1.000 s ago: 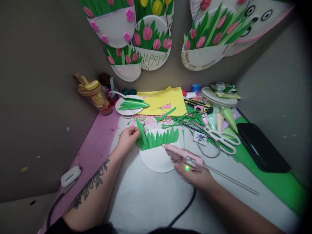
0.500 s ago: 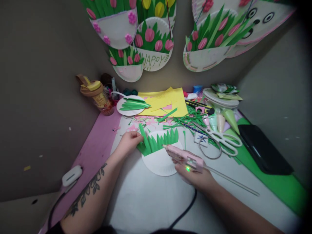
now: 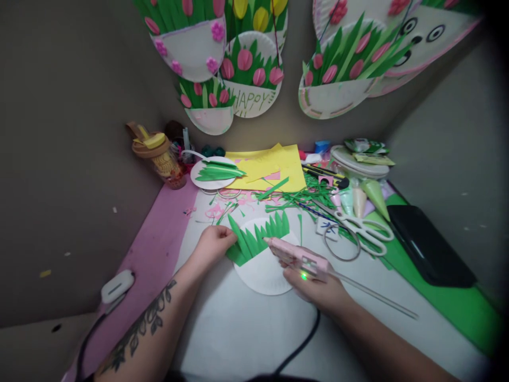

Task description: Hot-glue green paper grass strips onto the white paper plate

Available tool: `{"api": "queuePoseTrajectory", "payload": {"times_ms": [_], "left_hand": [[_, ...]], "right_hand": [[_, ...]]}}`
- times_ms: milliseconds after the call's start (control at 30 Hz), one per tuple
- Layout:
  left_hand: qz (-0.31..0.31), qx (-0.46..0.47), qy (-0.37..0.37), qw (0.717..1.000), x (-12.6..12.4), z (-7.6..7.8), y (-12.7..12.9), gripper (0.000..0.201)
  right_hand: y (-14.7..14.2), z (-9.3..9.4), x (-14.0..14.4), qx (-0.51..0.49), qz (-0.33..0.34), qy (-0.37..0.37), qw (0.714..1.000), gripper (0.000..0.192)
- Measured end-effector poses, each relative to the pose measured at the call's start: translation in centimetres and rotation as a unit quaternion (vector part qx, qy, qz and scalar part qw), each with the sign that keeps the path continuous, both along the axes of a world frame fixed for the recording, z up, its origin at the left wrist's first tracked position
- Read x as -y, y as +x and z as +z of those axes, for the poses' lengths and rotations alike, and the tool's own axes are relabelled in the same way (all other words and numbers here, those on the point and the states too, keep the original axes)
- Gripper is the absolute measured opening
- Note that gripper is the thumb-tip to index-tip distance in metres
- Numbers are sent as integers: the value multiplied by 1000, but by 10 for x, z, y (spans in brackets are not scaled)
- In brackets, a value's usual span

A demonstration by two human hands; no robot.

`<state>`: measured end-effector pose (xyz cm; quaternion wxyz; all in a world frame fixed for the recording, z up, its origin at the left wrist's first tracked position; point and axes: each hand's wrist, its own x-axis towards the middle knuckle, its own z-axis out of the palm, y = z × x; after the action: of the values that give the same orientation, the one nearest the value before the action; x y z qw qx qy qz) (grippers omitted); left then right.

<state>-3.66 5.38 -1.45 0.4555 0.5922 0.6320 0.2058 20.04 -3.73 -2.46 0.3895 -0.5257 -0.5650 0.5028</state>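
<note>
In front of me a white paper plate (image 3: 267, 278) lies on the white table cover, with a strip of green paper grass (image 3: 254, 241) across it. My left hand (image 3: 218, 241) pinches the left end of that strip, its thumb and fingers closed. My right hand (image 3: 314, 278) is wrapped round a pink glue gun (image 3: 302, 257), whose small green light is lit. The gun's nozzle points left and sits at the strip's lower edge; whether it touches the paper I cannot tell. A clear glue stick (image 3: 376, 295) sticks out of the gun's back.
Green paper shreds (image 3: 314, 193), white-handled scissors (image 3: 363, 229) and a ring (image 3: 342, 242) lie behind my right hand. A black case (image 3: 429, 244) is at right, a tumbler (image 3: 161, 159) at back left. Yellow paper (image 3: 286, 159) lies behind. Decorated plates (image 3: 254, 101) hang on the wall. The gun's cord (image 3: 302, 345) runs towards me.
The left end of the grass strip and my left hand have come slightly lower and nearer me. The plate has shifted a little with them. The glue gun stays nearly in place.
</note>
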Motion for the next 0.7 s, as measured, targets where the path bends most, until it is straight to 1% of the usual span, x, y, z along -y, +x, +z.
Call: {"api": "queuePoseTrajectory", "payload": {"times_ms": [100,267,367,467,533,633,700], "left_hand": [[-8,-17,-5,1000,8,1,1,22],[-24,-20,-11,999,17,2,1,24],[-34,-19,-10,999,17,4,-6,25],[-35,-11,-3,999,12,3,-16,25],[-7,-16,36,999,5,0,-21,22],[48,-33,126,990,-6,-5,-20,20],[56,-30,142,988,-13,-7,-16,25]], "right_hand": [[-1,0,0,1,-6,-4,1000,46],[-1,0,0,-3,-10,6,1000,44],[0,-1,1,1,-13,4,1000,42],[0,-4,1,7,-13,3,1000,44],[1,-5,1,9,-12,6,1000,46],[-1,-3,1,7,-5,12,1000,49],[-2,-1,0,0,2,15,1000,50]]}}
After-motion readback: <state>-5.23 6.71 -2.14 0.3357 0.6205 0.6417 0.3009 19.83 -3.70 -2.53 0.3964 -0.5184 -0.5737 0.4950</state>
